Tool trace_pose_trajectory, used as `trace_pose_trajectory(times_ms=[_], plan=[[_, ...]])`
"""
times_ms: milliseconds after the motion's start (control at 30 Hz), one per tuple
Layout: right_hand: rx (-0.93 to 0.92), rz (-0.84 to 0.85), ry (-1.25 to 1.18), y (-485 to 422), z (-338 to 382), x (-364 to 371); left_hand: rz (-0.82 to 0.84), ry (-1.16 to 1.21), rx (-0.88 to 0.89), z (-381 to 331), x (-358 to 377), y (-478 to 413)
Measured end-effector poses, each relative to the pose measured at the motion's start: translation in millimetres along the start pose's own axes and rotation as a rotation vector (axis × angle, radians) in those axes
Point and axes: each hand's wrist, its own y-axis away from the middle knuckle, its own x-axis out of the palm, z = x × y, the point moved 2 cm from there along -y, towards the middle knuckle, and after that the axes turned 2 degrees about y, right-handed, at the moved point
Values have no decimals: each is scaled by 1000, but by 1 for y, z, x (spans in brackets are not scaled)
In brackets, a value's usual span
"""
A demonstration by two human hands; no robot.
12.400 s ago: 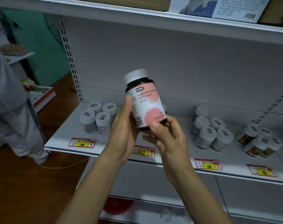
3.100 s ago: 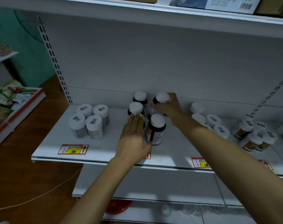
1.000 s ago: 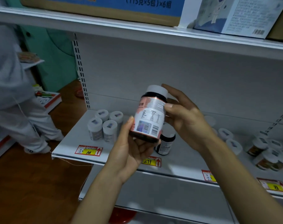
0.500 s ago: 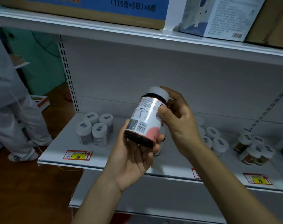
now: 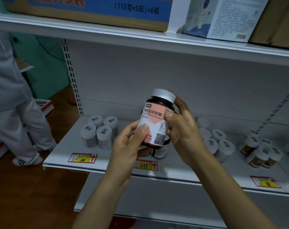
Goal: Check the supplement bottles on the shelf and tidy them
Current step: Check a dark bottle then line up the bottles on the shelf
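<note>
A dark supplement bottle (image 5: pixel 157 119) with a white cap and a pink and white label is held almost upright in front of the white shelf (image 5: pixel 71 151). My left hand (image 5: pixel 129 149) grips its lower part, thumb across the label. My right hand (image 5: pixel 181 129) holds its right side, thumb on the label near the neck. Below and behind it another dark bottle (image 5: pixel 159 151) stands on the shelf, partly hidden.
A cluster of white-capped bottles (image 5: pixel 99 133) stands on the left of the shelf, more white bottles (image 5: pixel 219 144) and amber ones (image 5: pixel 261 154) on the right. Price tags (image 5: pixel 82 158) line the shelf's front edge. Boxes (image 5: pixel 97 10) sit on the upper shelf. A person in white (image 5: pixel 13 103) stands at the left.
The bottle has been turned in my hands: its front label now faces me instead of the barcode side, and it stands more upright. My left thumb has come onto the label.
</note>
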Motion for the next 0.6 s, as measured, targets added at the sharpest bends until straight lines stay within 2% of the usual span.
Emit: trace_pose_trajectory(times_ms=[167,233,333,467,533,600], plan=[[-6,-22,-88,9,-2,-4,-9,-159,136,3,-1,3],[-5,-16,-137,11,0,-5,8,-182,131,6,-1,4],[10,18,-202,12,4,-8,25,-98,-61,12,-2,8],[64,76,-287,15,5,-12,231,174,-478,20,2,19],[88,101,-304,17,5,-13,267,332,-534,22,6,22],[95,91,-314,19,5,-14,248,383,-515,25,10,22]])
